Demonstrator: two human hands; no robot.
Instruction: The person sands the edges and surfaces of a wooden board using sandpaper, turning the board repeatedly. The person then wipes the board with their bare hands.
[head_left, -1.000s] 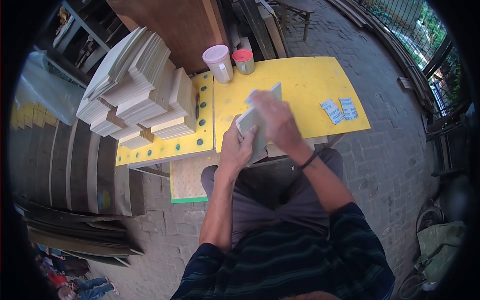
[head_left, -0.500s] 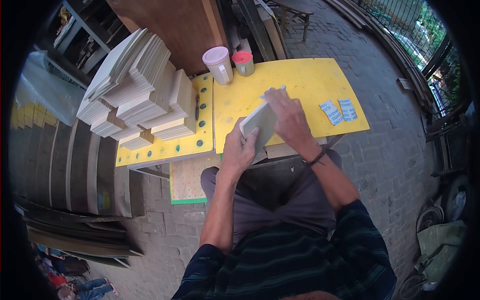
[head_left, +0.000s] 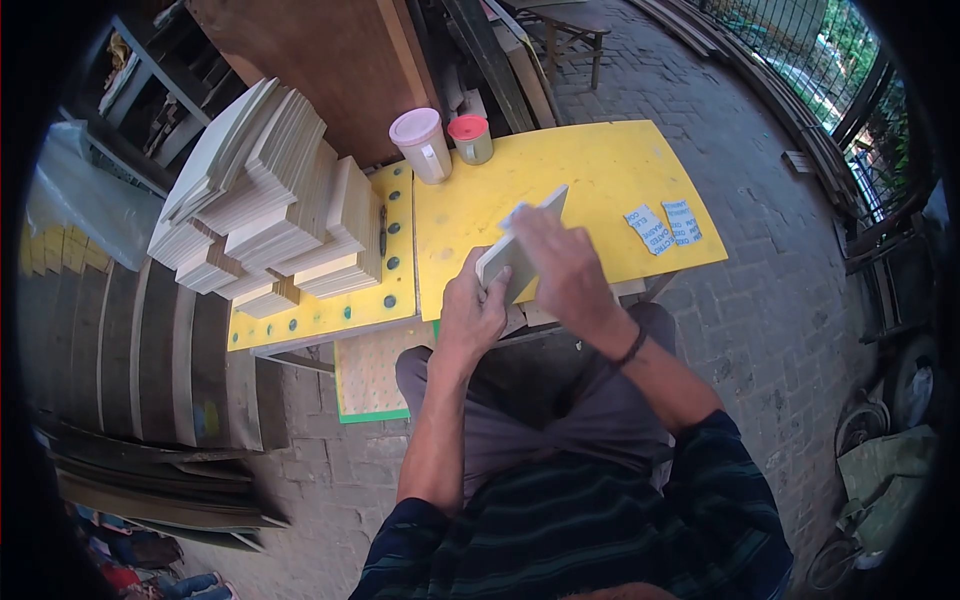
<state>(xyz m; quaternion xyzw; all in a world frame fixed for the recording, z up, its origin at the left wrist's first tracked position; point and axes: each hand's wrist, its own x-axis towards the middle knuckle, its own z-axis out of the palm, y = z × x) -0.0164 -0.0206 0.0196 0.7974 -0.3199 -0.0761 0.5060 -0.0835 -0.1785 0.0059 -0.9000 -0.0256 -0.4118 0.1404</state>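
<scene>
My left hand (head_left: 474,308) is closed around the near end of a thin, pale wooden board (head_left: 524,262), which stands tilted on its edge above the table's front. My right hand (head_left: 572,275) presses a folded piece of sandpaper (head_left: 514,214) against the board's upper long edge. Only a bluish-white corner of that sandpaper shows past the fingers, which are slightly blurred. Two more sandpaper pieces (head_left: 650,229) with blue print lie on the yellow table (head_left: 590,160), right of my hands.
Stacked wooden boards (head_left: 290,190) rise on the table's left part. A lidded pink mug (head_left: 420,145) and a smaller red-lidded mug (head_left: 470,139) stand at the back edge. Below the table is a green-edged panel (head_left: 372,375). Dark planks (head_left: 160,350) lean at the left.
My right hand has slid the sandpaper along the board's edge toward my left hand, uncovering the far corner. My left hand keeps its grip. The whole view has shifted slightly.
</scene>
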